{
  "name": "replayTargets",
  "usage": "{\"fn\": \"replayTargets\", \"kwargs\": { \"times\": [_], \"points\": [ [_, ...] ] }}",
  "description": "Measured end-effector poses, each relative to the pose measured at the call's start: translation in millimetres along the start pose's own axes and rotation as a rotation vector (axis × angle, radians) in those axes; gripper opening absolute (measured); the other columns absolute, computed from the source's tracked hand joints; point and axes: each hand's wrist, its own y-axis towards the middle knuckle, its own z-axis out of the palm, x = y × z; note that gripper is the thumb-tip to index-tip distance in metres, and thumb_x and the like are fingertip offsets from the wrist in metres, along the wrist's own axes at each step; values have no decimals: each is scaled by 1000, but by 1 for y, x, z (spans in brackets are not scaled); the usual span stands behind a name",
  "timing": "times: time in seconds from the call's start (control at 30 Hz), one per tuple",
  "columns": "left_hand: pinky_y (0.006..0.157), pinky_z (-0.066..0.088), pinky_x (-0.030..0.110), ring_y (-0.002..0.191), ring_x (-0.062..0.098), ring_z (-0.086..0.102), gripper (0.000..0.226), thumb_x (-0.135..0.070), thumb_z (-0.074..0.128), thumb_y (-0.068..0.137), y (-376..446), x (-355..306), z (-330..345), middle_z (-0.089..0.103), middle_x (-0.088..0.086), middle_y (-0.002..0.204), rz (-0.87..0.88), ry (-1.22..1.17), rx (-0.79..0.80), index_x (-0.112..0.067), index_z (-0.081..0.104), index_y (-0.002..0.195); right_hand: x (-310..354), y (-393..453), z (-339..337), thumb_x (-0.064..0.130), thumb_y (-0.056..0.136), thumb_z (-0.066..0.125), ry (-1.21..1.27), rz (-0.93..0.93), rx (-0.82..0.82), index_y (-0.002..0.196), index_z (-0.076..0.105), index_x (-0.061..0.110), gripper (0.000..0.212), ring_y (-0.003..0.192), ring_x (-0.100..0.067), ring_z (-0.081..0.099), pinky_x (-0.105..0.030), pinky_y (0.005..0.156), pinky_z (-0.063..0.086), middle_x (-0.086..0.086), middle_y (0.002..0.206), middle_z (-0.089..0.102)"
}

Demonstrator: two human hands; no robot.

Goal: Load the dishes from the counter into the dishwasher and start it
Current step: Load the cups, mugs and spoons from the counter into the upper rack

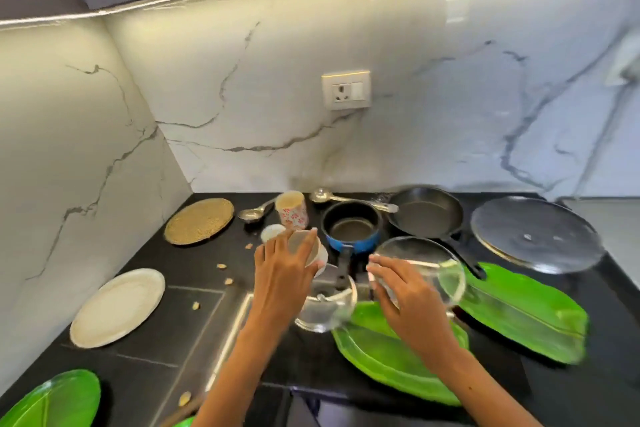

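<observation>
At the near left corner a green leaf-shaped plate [52, 399] is cut off by the frame edge, with a scrap of food [184, 398] just right of it on the black counter [145, 350]. Two more green leaf plates lie on the right: one near [388, 354], partly under the right forearm, and one farther right [526, 315], its near end smeared by motion blur.

A white oval plate [117, 307] sits at the left, apart from the rest. Between the forearms a clear glass bowl [325, 308] rests on the counter, half hidden by the left wrist.

The right hand [398, 284] has its fingers curled over the near rim of a tilted glass bowl [420, 267]; blur makes the grip hard to read precisely. The left hand [284, 267] wraps around small stacked white cups [311, 250], which it mostly covers, so how many there are cannot be told. Another small white cup [272, 231] stands just beyond them.

Farther back stand a blue saucepan [351, 225], its handle running toward the hands, a black frying pan [426, 213], a dark round plate [536, 234] at the right, a floral cup [292, 210], two metal ladles [254, 213] [346, 198] and a round woven mat [199, 220].
</observation>
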Motion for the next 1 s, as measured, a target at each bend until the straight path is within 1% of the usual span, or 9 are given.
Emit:
{"fn": "replayTargets", "kwargs": {
  "times": [0.07,0.13,0.27,0.37,0.47,0.67,0.83,0.93,1.0],
  "points": [
    [81,45,42,94,32,61,47,-45,54,82,-17,-63,-12,62,13,111,54,-75,20,-21,62,122,-5,-43,-47,21,88,51,-47,11,-55,107,67,14,26,105,-10,57,-20,87,45,4,116,63],
    [80,46,41,94,30,60,52,-47,44,82,-37,-131,-20,62,11,111,132,-187,59,-21,63,122,-12,-91,-98,18,87,53,-96,43,-105,109,67,14,26,106,-11,57,-21,87,47,3,118,63],
    [84,39,39,98,29,58,50,-49,45,84,-75,-261,-22,61,7,114,334,-408,148,-24,59,125,-28,-190,-192,16,88,58,-211,172,-182,114,65,11,28,107,-16,58,-27,85,50,1,121,61],
    [87,29,29,100,22,54,47,-46,47,87,-105,-355,-15,57,0,117,492,-590,245,-28,53,130,-34,-265,-256,31,90,57,-322,316,-242,119,62,14,34,111,-12,56,-22,84,51,3,125,59],
    [89,34,29,102,20,54,47,-45,46,90,-137,-446,-9,57,-3,116,650,-727,359,-28,52,132,-37,-339,-306,45,87,58,-418,497,-300,123,59,16,47,114,-11,55,-20,82,49,3,129,57],
    [90,47,42,104,20,59,54,-57,43,90,-193,-574,27,63,1,111,792,-918,655,-27,53,134,-62,-448,-343,53,76,64,-533,786,-366,129,52,19,64,117,-10,52,-18,79,48,3,138,49],
    [97,43,34,115,15,53,65,-69,29,89,-237,-634,86,58,0,122,832,-1011,878,-33,42,141,-121,-516,-341,48,76,69,-548,889,-441,128,43,23,63,117,-15,55,-32,80,56,1,137,50],
    [97,42,36,113,13,53,58,-62,29,93,-249,-652,128,56,-4,124,901,-1011,909,-32,39,143,-158,-544,-336,50,77,67,-612,894,-402,124,44,20,60,110,-22,60,-37,76,57,-4,129,56],
    [103,35,37,115,13,53,56,-57,27,96,-253,-655,164,57,-5,127,975,-930,814,-29,39,143,-187,-562,-332,49,75,70,-656,911,-373,123,45,18,62,107,-26,62,-39,76,57,-7,126,58]
  ]
}}
